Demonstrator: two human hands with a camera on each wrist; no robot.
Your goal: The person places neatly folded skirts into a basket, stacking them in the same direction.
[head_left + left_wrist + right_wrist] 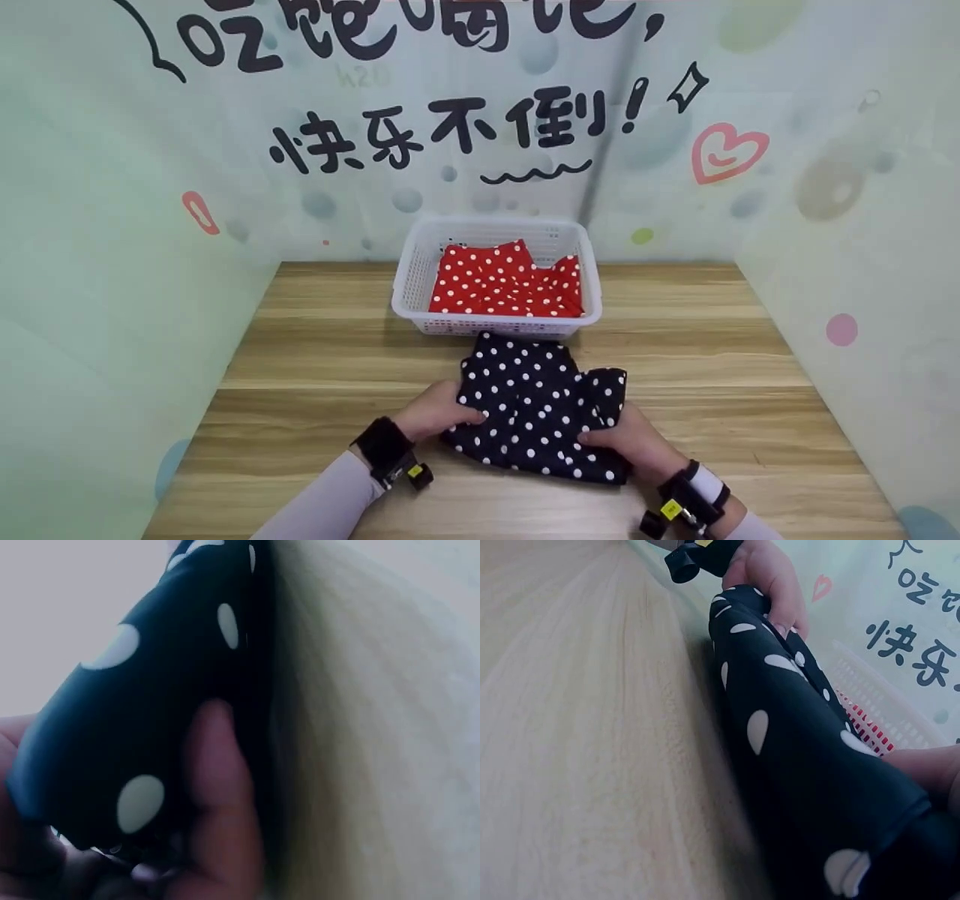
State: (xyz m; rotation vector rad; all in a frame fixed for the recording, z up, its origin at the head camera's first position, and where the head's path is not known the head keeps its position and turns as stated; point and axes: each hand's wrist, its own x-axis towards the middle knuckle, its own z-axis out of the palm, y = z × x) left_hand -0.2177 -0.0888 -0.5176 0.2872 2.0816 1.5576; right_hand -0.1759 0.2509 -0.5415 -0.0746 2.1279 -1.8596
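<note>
A black cloth with white polka dots (525, 405), folded with a flap sticking out at its upper right, is held between both hands in front of the basket. My left hand (435, 411) grips its left side, thumb on top and fingers tucked underneath. On the lower right, my right hand (637, 444) grips the cloth the same way, its thumb (600, 436) lying across the dots. In the left wrist view the thumb (221, 780) presses against the dark fabric. The right wrist view shows the rolled near edge of the cloth (780, 720) close over the tabletop.
Behind the black cloth stands a white plastic basket (401, 292), near the back wall. Red cloth with white dots (487, 281) lies inside it. The wooden table (315, 345) is bounded by printed walls (840, 225) at the back and sides.
</note>
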